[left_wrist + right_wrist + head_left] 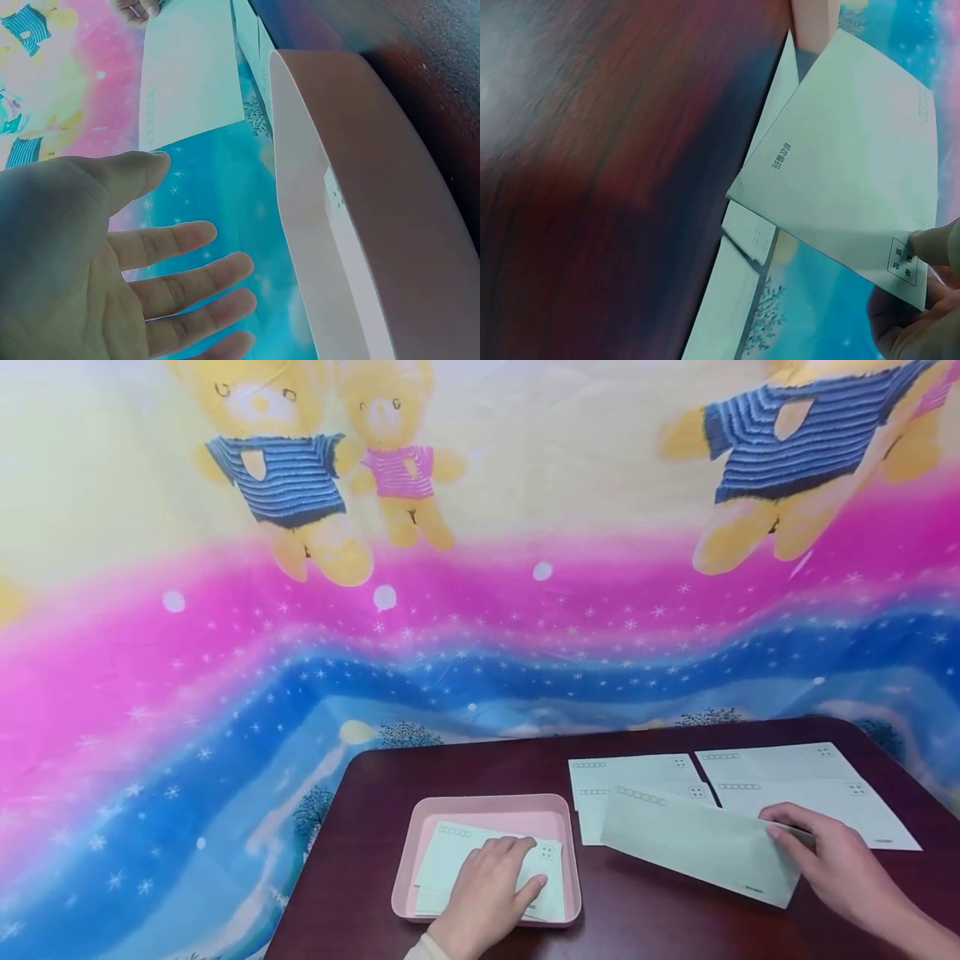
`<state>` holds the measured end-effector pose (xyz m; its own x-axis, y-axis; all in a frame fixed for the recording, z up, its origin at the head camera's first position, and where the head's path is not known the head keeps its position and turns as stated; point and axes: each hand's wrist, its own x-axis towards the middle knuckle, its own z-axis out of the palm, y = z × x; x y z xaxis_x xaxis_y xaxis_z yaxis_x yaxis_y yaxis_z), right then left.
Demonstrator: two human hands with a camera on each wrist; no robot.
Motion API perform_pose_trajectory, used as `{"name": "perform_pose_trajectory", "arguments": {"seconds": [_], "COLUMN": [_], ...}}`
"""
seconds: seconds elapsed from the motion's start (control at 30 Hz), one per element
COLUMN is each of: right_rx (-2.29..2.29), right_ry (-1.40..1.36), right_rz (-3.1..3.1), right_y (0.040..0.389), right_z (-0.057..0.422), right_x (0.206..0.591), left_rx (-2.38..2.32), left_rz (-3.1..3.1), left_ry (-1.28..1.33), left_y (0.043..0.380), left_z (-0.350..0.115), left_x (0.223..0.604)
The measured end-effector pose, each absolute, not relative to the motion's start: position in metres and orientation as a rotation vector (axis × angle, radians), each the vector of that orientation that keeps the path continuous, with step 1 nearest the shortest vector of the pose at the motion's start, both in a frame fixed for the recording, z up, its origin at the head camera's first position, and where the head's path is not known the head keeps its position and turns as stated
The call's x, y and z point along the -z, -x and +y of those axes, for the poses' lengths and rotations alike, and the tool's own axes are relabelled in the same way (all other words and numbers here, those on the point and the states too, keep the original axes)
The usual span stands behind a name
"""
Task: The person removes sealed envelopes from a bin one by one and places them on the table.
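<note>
My right hand (pixel 836 864) pinches a pale green envelope (pixel 693 852) by its right end, thumb on the near face. The envelope is tilted above the table, and printed postcode boxes and a stamp box show on it. In the right wrist view the thumb covers part of the stamp box. My left hand (pixel 487 885) is over a pink tray (pixel 402 885) where several similar envelopes (pixel 442 860) lie. The left wrist view shows its fingers (pixel 180 292) spread and nearly straight, holding nothing, with the tray wall beside them.
More envelopes lie overlapped in two groups at the back right, one left group (pixel 626 770) and one right group (pixel 780 764), partly hidden by the held envelope. The dark wooden table (pixel 450 768) ends at a printed bear cloth (pixel 480 610) hanging behind it.
</note>
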<state>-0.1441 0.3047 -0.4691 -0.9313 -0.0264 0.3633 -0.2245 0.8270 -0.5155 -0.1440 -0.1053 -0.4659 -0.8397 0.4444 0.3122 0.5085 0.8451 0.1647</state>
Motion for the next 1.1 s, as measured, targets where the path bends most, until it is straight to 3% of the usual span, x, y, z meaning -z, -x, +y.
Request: {"name": "perform_pose_trajectory", "arguments": {"seconds": [1.1], "right_rx": [-0.614], "right_ry": [-0.071], "right_rz": [-2.695], "right_y": [0.129], "right_z": [0.379], "right_x": [0.497], "left_rx": [0.316], "left_rz": [-2.686], "left_ry": [0.839], "left_y": [0.126], "left_z": [-0.081], "left_x": [0.463]}}
